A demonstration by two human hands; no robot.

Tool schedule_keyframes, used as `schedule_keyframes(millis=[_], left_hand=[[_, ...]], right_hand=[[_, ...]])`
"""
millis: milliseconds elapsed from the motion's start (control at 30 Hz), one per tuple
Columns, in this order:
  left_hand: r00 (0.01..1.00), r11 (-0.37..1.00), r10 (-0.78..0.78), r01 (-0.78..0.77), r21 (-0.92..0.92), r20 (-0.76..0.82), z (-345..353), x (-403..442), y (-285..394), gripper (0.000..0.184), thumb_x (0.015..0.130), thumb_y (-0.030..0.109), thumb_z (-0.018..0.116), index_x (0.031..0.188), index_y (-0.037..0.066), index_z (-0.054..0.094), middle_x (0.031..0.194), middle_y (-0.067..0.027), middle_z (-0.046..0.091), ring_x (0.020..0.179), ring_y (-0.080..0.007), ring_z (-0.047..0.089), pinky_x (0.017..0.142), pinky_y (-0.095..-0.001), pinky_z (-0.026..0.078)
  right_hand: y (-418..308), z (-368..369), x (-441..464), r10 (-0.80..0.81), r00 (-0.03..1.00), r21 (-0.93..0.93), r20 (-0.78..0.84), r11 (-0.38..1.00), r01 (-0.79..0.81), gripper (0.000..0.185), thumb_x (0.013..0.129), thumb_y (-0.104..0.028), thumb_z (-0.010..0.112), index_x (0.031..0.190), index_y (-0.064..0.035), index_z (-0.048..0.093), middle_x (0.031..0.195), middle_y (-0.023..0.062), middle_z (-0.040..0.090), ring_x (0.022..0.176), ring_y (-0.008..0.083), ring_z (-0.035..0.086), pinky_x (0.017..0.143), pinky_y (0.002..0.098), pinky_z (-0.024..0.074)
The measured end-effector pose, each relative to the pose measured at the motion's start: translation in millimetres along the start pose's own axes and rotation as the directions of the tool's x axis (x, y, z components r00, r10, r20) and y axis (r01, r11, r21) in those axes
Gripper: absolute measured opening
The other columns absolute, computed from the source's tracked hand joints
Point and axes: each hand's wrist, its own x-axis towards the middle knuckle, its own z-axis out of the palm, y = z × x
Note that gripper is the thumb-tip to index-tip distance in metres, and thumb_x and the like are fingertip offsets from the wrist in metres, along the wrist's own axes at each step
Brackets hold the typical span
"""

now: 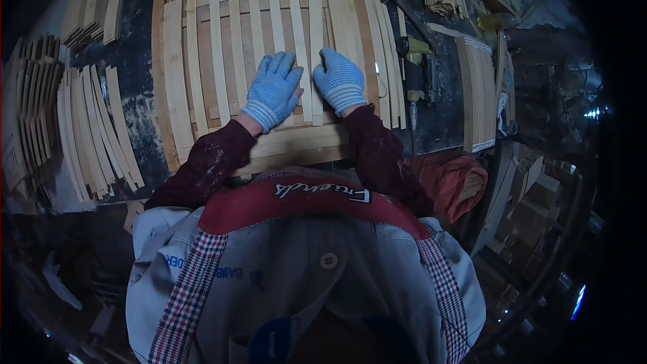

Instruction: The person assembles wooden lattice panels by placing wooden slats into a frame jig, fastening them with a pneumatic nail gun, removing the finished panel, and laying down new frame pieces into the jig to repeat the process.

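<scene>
A wooden slatted panel (170, 74) lies on the bench in front of me, its pale slats running lengthwise between wider end and side pieces. My left hand (273, 87), in a blue knitted glove with a striped cuff, lies flat over the middle slats with its fingers stretched out. Beside it, my right hand (341, 82), gloved alike, has its fingers bent around the edge of a wooden slat (315, 20) right of centre. The right fingertips are partly hidden under the hand. A narrow gap with another slat (296, 20) separates the two hands.
Loose slats (91, 128) and stacked strips (34, 101) stand at the left, with more strips (387, 61) along the panel's right side. A power tool (416, 71) lies beyond those. Farther right are a bundle of boards (476, 94) and a red sack (448, 185).
</scene>
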Motion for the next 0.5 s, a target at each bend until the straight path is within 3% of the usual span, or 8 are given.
schedule_keyframes(millis=[167, 300, 400, 500], left_hand=[[0.997, 0.998, 0.057, -0.056, -0.023, 0.051, 2.0, -8.1, 11.8, 0.052, 0.083, 0.035, 0.061, 0.124, 0.004, 0.053, 0.134, -0.023, 0.045, 0.127, -0.0394, 0.04, 0.108, -0.0529, 0.027], [0.994, 0.998, 0.059, -0.056, -0.03, 0.087, 3.9, -15.5, 19.9, 0.057, 0.082, 0.039, 0.062, 0.125, 0.003, 0.052, 0.134, -0.0225, 0.045, 0.127, -0.0389, 0.04, 0.108, -0.0527, 0.026], [0.995, 0.998, 0.047, -0.044, -0.045, 0.084, 5.0, -14.8, 23.1, 0.058, 0.081, 0.04, 0.063, 0.125, 0.004, 0.052, 0.133, -0.0221, 0.045, 0.126, -0.0387, 0.04, 0.108, -0.0527, 0.026], [0.994, 0.997, 0.055, -0.051, -0.05, 0.096, 1.1, -11.5, 29.3, 0.059, 0.081, 0.041, 0.063, 0.126, 0.004, 0.051, 0.133, -0.0218, 0.045, 0.127, -0.0383, 0.04, 0.108, -0.0526, 0.026]], right_hand=[[-13.5, -2.8, 10.7, 0.044, 0.999, -0.029, 0.0, 0.999, -0.044, 0.043, 0.081, -0.034, 0.064, 0.105, -0.0002, 0.054, 0.083, 0.0197, 0.066, 0.079, 0.0338, 0.067, 0.07, 0.041, 0.0536], [-16.4, -4.8, 24.3, 0.084, 0.994, -0.031, 0.073, 0.996, -0.082, 0.042, 0.077, -0.029, 0.063, 0.105, 0.0002, 0.053, 0.079, 0.0219, 0.065, 0.075, 0.0354, 0.066, 0.068, 0.0431, 0.0537], [-16.6, -11.6, 23.1, 0.124, 0.99, -0.001, 0.069, 0.992, -0.125, 0.037, 0.077, -0.025, 0.063, 0.103, 0.0001, 0.057, 0.089, 0.0203, 0.066, 0.08, 0.0364, 0.066, 0.074, 0.0443, 0.0531], [16.1, 13.5, 27.5, -0.008, 0.986, 0.188, -0.169, 0.981, 0.04, 0.037, 0.078, -0.025, 0.061, 0.105, -0.0004, 0.059, 0.091, 0.0199, 0.067, 0.084, 0.0375, 0.065, 0.076, 0.0434, 0.052]])
